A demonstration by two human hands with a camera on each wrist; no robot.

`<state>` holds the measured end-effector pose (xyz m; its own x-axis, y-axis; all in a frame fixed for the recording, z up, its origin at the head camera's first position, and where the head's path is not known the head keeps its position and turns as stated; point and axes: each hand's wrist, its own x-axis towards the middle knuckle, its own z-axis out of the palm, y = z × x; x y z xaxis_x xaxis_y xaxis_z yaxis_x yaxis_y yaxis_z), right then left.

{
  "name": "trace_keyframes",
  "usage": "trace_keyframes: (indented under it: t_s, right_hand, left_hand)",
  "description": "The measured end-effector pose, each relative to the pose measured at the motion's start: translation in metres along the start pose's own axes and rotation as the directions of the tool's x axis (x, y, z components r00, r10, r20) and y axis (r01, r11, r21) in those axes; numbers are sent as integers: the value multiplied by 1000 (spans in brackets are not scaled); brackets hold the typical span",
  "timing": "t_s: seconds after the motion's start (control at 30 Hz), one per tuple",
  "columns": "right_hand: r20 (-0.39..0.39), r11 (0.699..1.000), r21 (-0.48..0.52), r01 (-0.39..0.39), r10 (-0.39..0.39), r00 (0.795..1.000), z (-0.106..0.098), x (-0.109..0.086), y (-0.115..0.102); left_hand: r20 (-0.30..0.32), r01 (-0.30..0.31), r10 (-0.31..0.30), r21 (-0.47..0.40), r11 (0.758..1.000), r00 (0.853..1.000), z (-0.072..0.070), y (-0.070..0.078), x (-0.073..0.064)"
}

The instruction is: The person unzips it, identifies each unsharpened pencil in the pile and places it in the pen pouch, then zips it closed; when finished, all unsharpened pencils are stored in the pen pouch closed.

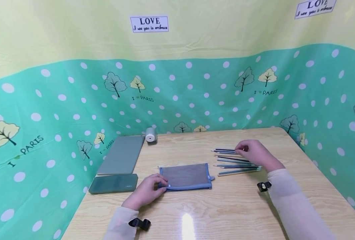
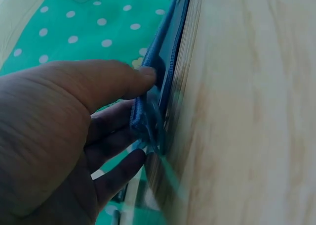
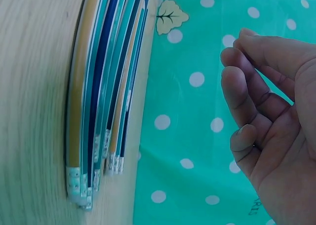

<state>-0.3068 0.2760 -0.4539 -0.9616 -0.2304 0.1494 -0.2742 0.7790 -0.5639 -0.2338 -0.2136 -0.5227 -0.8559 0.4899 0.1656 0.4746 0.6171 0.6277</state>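
A blue mesh zip pouch (image 1: 184, 176) lies flat on the table in the middle of the head view. My left hand (image 1: 147, 190) pinches its near left corner; in the left wrist view the thumb (image 2: 118, 79) sits on the blue zipper edge (image 2: 157, 52) with fingers behind it. To the right of the pouch, several pencils (image 1: 234, 165) in blue, dark and wood tones lie in a loose row. Over their far right end hovers my right hand (image 1: 253, 152). Its fingers (image 3: 234, 89) are loosely bent with nothing between them, apart from the pencils (image 3: 98, 86) in the right wrist view.
A dark green case (image 1: 113, 184) lies left of my left hand, with a flat grey-green board (image 1: 121, 155) behind it. A small white and grey pencil sharpener (image 1: 151, 136) stands at the back edge. A polka-dot curtain (image 1: 177, 90) hangs round the wooden table (image 1: 213, 210).
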Motion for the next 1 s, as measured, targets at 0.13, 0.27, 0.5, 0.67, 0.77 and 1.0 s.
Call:
trace_keyframes:
  t_s: [0.13, 0.27, 0.5, 0.67, 0.77, 1.0]
  right_hand:
    - [-4, 1000, 3, -29, 29, 1000, -2, 0, 7]
    - [6, 999, 10, -51, 51, 999, -4, 1, 13]
    - [-8, 997, 1, -79, 79, 997, -11, 6, 23]
    - [-5, 997, -21, -69, 69, 998, -15, 12, 34]
    - [3, 997, -30, -76, 76, 997, -15, 17, 41]
    - [39, 995, -46, -84, 85, 996, -15, 25, 53]
  left_hand:
    - [-12, 33, -33, 6, 999, 999, 0, 0, 0]
    - [-39, 60, -59, 33, 998, 997, 0, 2, 0]
    - [-79, 112, -108, 46, 993, 991, -1, 5, -1]
    - [-110, 100, -93, 59, 993, 990, 0, 5, -2]
    - [-117, 101, -96, 41, 994, 989, 0, 4, -2]
    - [-130, 125, -120, 28, 992, 984, -1, 4, -2]
